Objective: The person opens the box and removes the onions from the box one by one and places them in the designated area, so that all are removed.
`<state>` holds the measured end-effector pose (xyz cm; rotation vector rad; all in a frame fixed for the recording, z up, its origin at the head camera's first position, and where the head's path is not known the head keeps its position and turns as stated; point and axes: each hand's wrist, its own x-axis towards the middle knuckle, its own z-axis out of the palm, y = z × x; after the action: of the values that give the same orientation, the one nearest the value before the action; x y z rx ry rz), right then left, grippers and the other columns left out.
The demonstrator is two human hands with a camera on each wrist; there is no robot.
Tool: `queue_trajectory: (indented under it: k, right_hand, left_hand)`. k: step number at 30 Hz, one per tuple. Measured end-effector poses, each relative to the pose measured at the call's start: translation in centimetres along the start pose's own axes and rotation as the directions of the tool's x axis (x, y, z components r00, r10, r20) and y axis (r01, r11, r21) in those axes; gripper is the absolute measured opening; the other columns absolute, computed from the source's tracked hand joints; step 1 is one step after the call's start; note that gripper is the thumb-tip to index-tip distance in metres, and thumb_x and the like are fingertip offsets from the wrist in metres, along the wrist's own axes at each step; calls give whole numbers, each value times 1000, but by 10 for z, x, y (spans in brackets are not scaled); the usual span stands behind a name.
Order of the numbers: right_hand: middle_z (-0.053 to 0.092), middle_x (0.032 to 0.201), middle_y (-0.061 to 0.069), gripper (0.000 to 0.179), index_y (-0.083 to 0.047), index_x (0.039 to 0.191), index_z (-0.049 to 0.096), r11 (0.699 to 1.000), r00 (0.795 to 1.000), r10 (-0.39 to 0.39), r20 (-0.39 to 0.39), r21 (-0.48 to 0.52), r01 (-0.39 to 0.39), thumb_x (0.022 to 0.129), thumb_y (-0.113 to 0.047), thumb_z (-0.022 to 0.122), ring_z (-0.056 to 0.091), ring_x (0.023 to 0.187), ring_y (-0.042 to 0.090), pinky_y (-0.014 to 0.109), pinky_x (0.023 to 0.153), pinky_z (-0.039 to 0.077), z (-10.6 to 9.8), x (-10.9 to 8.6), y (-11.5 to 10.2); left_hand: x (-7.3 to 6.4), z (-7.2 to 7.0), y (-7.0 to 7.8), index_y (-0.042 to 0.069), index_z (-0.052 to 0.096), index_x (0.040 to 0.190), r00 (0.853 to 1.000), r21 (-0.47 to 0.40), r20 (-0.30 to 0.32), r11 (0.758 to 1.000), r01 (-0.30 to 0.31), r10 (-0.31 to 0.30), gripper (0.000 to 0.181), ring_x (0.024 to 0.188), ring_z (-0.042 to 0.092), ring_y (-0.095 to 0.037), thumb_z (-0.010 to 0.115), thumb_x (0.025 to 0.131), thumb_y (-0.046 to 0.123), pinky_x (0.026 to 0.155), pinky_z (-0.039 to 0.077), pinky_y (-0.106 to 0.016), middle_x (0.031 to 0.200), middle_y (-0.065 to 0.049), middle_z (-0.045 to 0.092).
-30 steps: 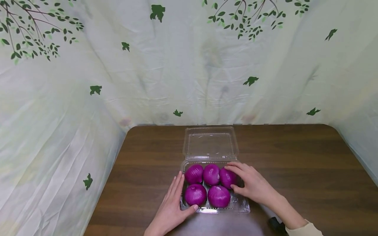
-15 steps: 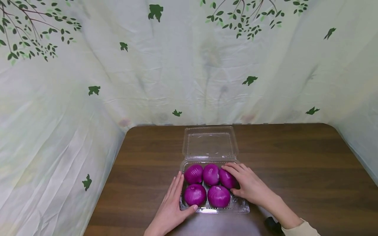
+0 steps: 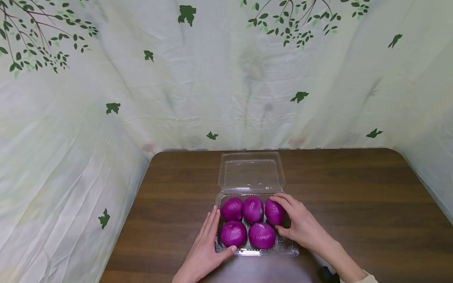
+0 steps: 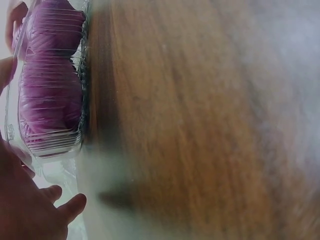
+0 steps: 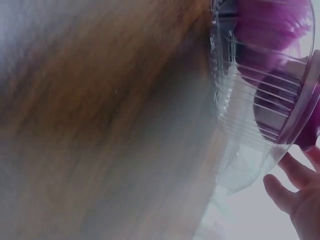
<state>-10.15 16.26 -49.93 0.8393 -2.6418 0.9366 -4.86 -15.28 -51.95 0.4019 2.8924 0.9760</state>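
Note:
A clear plastic clamshell container [image 3: 267, 253] lies on the table and holds several purple-red onions in two rows. My right hand [image 3: 302, 226] grips the onion [image 3: 274, 211] at the right of the back row, fingertips over its far side and thumb at its near side. Flat along the container's left wall, my left hand [image 3: 205, 245] has straight fingers, its thumb touching the front left rim by an onion [image 3: 233, 233]. Bare plastic shows at the front right corner. The left wrist view shows onions [image 4: 50, 95] through the ribbed wall; the right wrist view catches right-hand fingers [image 5: 281, 192] beside the container.
The container's lid [image 3: 252, 171] is folded back toward the table's far edge. Brown wooden tabletop [image 3: 354, 196] spreads to both sides. A black object [image 3: 327, 275] lies under the right forearm. A leaf-patterned white cloth [image 3: 226, 78] hangs behind the table.
The right hand shifted slightly left, then back right, and the onion in its grip now sits a little turned and farther from its neighbour. The left hand stays in place.

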Motion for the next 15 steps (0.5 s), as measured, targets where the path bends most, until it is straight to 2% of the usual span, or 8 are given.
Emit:
queue_trajectory:
  k: [4, 8, 15]
  right_hand:
    - [47, 139, -1, 84, -19, 140, 51, 999, 999, 46, -21, 27, -46, 65, -19, 89, 54, 114, 19, 44, 87, 54, -1, -4, -4]
    - [45, 139, -3, 84, -21, 141, 49, 994, 996, 79, -44, 80, -75, 67, -19, 88, 56, 111, 16, 37, 83, 57, -1, -7, -7]
    - [44, 138, -3, 84, -24, 141, 49, 978, 985, 142, -97, 166, -124, 68, -17, 90, 55, 112, 13, 34, 87, 55, -4, -10, -9]
  left_hand:
    - [0, -1, 1, 25, 8, 160, 999, -45, 23, 999, 24, -23, 108, 148, 15, -22, 69, 80, 63, 108, 33, -57, 164, 13, 0]
    - [0, -1, 2, 27, 6, 160, 998, -92, 43, 995, 40, -36, 107, 145, 24, -22, 70, 81, 62, 101, 42, -59, 164, 14, -2]
    - [1, 0, 1, 29, 6, 160, 998, -107, 53, 993, 46, -40, 107, 144, 26, -23, 69, 81, 63, 100, 42, -59, 164, 14, -2]
